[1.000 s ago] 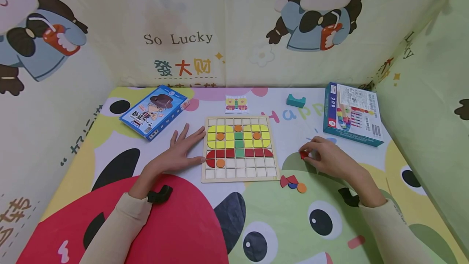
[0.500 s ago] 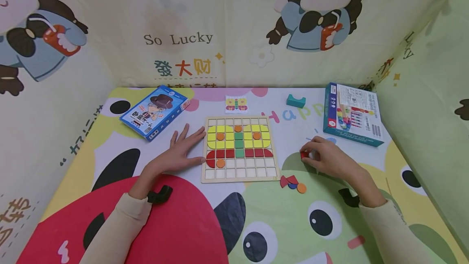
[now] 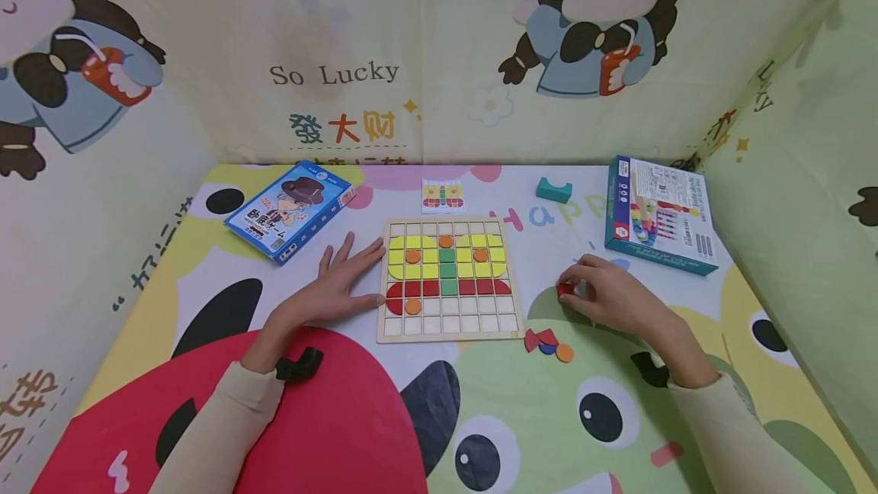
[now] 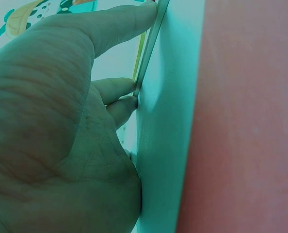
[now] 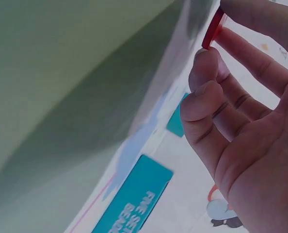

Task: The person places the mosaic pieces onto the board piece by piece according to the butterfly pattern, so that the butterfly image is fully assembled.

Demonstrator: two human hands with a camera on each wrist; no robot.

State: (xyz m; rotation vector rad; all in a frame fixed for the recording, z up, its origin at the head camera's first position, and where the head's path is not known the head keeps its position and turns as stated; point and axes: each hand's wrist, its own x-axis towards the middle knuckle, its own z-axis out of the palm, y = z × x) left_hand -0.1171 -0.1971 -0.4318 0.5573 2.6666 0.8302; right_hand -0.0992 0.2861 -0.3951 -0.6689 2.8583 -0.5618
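A wooden grid board (image 3: 450, 326) lies mid-table, with yellow, green, red and orange flat pieces set in its cells. My left hand (image 3: 331, 286) rests at the board's left edge, fingers spread, thumb and fingertips touching the frame. To the right of the board, my right hand (image 3: 610, 294) pinches a red tile (image 3: 565, 290) between thumb and fingers. The right wrist view shows that red tile (image 5: 213, 30) edge-on at the fingertips. Between that hand and the board's lower right corner lie loose pieces: red ones (image 3: 546, 336), a blue one (image 3: 546, 349) and an orange disc (image 3: 565, 353).
Behind the board lies a small card (image 3: 442, 197) with a butterfly pattern. A blue box (image 3: 288, 210) stands back left. At the back right are a teal arch block (image 3: 554, 190) and a larger teal-edged box (image 3: 661, 213). Printed cloth walls surround the table.
My right hand has shifted very slightly left with the red tile in its fingers. The left hand and the board stay where they were.
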